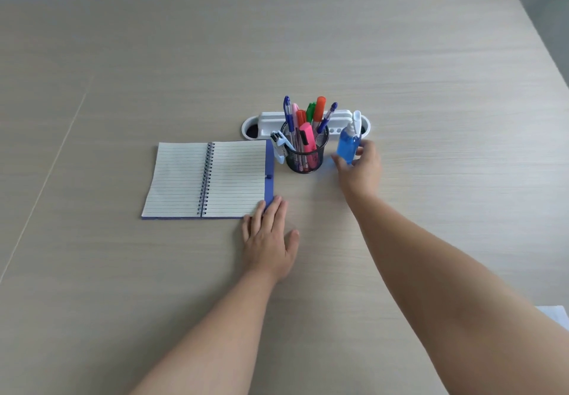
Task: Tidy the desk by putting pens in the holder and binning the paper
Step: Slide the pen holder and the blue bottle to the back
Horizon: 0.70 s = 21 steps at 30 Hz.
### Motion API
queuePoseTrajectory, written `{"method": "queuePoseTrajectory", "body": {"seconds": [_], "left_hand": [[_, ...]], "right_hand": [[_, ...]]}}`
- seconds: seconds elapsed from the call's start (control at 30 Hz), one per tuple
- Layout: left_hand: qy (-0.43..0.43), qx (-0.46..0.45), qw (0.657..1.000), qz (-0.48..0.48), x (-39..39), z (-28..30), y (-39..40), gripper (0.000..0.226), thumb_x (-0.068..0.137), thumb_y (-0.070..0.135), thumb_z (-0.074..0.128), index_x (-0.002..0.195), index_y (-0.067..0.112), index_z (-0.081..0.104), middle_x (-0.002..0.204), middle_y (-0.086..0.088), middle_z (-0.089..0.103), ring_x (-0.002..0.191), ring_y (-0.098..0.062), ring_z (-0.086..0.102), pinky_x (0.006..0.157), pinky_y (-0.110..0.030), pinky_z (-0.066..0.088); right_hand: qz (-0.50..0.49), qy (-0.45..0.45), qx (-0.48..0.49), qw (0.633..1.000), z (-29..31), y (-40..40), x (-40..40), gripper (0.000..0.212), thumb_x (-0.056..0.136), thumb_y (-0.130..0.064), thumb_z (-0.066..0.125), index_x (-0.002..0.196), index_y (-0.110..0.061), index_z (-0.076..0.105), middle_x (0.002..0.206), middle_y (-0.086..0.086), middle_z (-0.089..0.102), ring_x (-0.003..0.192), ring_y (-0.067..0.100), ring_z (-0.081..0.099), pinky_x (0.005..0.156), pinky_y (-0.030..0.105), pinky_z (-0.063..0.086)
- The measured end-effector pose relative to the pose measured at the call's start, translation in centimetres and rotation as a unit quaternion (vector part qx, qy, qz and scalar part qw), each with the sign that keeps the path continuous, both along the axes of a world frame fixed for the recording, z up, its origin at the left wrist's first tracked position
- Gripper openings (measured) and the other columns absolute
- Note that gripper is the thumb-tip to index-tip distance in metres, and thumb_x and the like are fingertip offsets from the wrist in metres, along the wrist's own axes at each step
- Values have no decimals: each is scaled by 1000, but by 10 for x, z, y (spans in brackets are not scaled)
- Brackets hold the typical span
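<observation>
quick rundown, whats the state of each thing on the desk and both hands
notebook: open, lying flat, pages blank
mesh pen holder: upright, full of pens and markers
stapler: leaning against the holder
spray bottle: upright, cap on, gripped
white desk organiser: behind the holder
left hand: flat, open, fingertips on the notebook corner
right hand: closed round the spray bottle

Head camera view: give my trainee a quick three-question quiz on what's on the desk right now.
1. True or false: the mesh pen holder lies tipped over.
2. What does the right hand touch? A) notebook B) blue spray bottle C) stapler
3. The left hand rests flat at the open notebook's near-____ corner.

Key: 1 false; 2 B; 3 right.
</observation>
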<state>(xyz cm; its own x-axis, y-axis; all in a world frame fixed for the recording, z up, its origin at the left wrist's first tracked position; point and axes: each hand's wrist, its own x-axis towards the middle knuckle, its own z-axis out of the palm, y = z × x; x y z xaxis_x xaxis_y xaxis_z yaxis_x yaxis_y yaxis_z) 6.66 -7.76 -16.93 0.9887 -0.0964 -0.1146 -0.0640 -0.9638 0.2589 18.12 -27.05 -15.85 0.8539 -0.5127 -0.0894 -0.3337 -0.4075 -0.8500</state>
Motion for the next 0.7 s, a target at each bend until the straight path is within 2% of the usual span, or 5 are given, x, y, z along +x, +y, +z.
{"method": "queuePoseTrajectory", "body": {"seconds": [0.2, 0.3, 0.4, 0.57, 0.7], "left_hand": [[-3, 8, 1000, -5, -1, -1, -3, 67, 85, 48, 28, 149, 25, 29, 158, 11, 24, 147, -19, 16, 117, -48, 9], [-17, 22, 1000, -7, -2, -1, -9, 67, 85, 45, 29, 147, 21, 34, 157, 10, 30, 146, -19, 8, 114, -48, -4], [6, 29, 997, -66, -7, 5, -27, 68, 86, 48, 20, 150, 25, 25, 159, 17, 19, 147, -16, -6, 112, -46, -15], [27, -47, 992, -112, -22, 19, -86, 75, 81, 54, 10, 148, 27, 31, 158, 15, 24, 149, -18, 3, 117, -48, -2], [52, -79, 980, -172, -39, 26, -139, 67, 87, 53, 18, 148, 28, 30, 158, 12, 24, 149, -18, 5, 118, -46, 1]], "right_hand": [[11, 2, 22, 1000, 12, -9, -18, 65, 73, -27, 81, 128, -17, 47, 124, 6, 50, 107, 21, 55, 91, 36, 49], [52, -18, 3, 998, 18, -22, -55, 63, 73, -24, 82, 127, -17, 50, 125, 4, 49, 108, 19, 53, 92, 34, 48], [65, -25, -49, 996, 21, -45, -108, 54, 74, -20, 81, 121, -15, 56, 120, 5, 53, 108, 22, 54, 93, 35, 46], [-4, 4, -83, 997, 20, -91, -187, 45, 74, -20, 80, 115, -17, 60, 116, 5, 53, 112, 28, 50, 97, 41, 44], [-59, 21, -84, 995, 26, -126, -233, 38, 79, -20, 74, 114, -21, 61, 122, 2, 51, 120, 22, 42, 96, 28, 37]]}}
